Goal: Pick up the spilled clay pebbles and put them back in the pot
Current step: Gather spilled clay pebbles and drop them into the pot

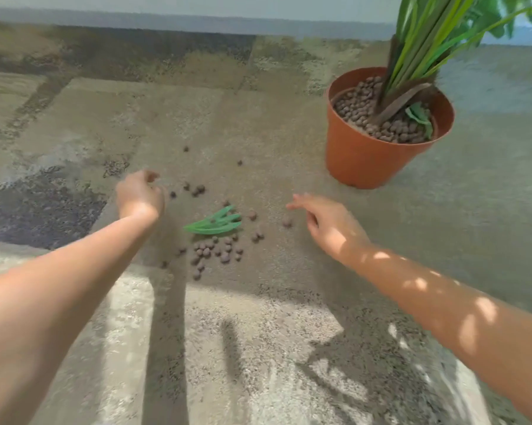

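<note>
Several brown clay pebbles lie spilled on the carpet in the middle of the view, with a few strays farther back. An orange plastic pot stands upright at the right, filled with pebbles around a green plant. My left hand hovers left of the spill with its fingers curled downward; whether it holds a pebble is hidden. My right hand reaches in from the right, fingers apart and empty, just right of a lone pebble.
A fallen green leaf piece lies among the pebbles. The floor is mottled beige and grey carpet, sunlit in front. A pale wall with a grey skirting strip runs along the back.
</note>
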Action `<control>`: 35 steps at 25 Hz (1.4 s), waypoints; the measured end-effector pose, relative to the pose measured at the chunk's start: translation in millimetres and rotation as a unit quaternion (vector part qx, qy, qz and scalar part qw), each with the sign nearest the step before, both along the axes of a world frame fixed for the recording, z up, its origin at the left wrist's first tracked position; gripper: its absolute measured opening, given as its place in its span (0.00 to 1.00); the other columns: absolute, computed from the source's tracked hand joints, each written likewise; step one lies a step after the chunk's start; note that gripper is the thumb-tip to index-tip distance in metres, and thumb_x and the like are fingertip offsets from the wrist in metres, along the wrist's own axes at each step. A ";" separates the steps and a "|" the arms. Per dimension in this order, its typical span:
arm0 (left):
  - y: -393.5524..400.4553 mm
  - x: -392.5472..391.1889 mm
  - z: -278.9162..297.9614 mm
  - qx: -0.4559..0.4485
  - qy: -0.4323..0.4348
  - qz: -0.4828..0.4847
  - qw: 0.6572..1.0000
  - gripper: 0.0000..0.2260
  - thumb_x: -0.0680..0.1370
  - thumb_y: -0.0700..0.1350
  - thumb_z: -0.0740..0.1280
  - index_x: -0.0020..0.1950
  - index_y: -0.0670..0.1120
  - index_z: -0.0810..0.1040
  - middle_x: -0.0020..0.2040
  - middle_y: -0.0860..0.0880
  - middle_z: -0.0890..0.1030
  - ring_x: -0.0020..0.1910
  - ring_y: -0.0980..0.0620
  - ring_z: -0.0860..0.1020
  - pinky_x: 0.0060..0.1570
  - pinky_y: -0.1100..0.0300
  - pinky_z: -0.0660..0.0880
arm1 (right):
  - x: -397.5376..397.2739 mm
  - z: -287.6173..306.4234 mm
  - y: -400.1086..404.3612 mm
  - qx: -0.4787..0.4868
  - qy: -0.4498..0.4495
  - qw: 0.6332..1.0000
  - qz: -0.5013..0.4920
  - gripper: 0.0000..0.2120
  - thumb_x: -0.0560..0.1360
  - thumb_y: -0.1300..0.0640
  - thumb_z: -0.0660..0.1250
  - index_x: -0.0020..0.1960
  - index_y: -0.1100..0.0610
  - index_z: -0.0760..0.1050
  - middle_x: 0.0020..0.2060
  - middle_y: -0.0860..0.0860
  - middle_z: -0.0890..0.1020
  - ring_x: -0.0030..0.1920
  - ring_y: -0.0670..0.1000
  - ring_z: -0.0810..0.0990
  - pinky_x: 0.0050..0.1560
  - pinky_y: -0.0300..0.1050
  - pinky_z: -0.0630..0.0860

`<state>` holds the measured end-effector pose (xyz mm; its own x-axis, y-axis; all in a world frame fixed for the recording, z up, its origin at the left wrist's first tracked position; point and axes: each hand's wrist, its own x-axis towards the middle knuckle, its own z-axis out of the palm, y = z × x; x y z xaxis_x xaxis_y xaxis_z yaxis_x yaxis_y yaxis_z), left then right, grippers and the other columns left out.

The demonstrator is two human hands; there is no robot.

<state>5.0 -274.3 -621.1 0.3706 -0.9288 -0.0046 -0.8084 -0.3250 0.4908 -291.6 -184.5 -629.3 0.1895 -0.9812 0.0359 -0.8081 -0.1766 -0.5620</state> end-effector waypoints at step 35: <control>-126.0 -0.4 -30.1 0.062 -0.193 -0.281 0.938 0.17 0.77 0.33 0.56 0.64 0.39 0.74 0.65 0.40 0.74 0.63 0.41 0.73 0.64 0.51 0.68 | 84.2 -30.3 -147.8 0.155 0.213 0.956 0.128 0.27 0.82 0.51 0.50 0.76 0.49 0.41 0.77 0.51 0.43 0.76 0.57 0.42 0.74 0.56 0.48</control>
